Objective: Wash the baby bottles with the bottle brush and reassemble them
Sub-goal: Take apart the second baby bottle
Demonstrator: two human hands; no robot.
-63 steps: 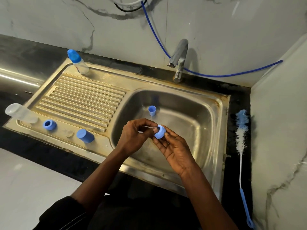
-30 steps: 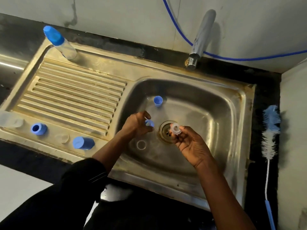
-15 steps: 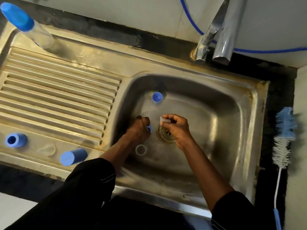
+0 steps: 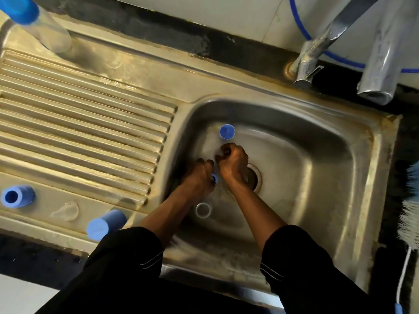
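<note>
**Small parts loose beside the drain**

Both hands are held low in the sink (image 4: 340,155), just left of the drain (image 4: 255,177). A small blue piece (image 4: 214,178) is pinched in the curled fingers of the left hand (image 4: 199,175), close to the drain's left edge. The right hand (image 4: 233,164) lies against that same edge with its fingers tightly curled. Whether anything is gripped in them cannot be told, since the fingertips are blurred and turned away.

The main risk is judged to be a drop. The blue piece is small and likely wet, and it is held right beside the drain, so a slip could send it onto or into the opening. Whether a strainer is fitted cannot be made out.

2 loose parts lie on the sink floor: a cap (image 4: 227,131) beyond and left of the drain, and a clear ring (image 4: 203,210) nearer and left of it, just beside the left forearm. Either could be knocked by a wrist, or carried toward the drain once water is run.

The brush (image 4: 410,223) lies far right of the drain, off the sink, so a long reach would be needed with the hands occupied.

A bottle (image 4: 45,30) stands far left of and beyond the drain. A collar (image 4: 17,196), a clear part (image 4: 65,210) and a 2nd cap (image 4: 105,224) are spread far left of the drain. With 2 sets apart, pieces could be mismatched at reassembly, and the clear ones are easily overlooked against the steel.
</note>
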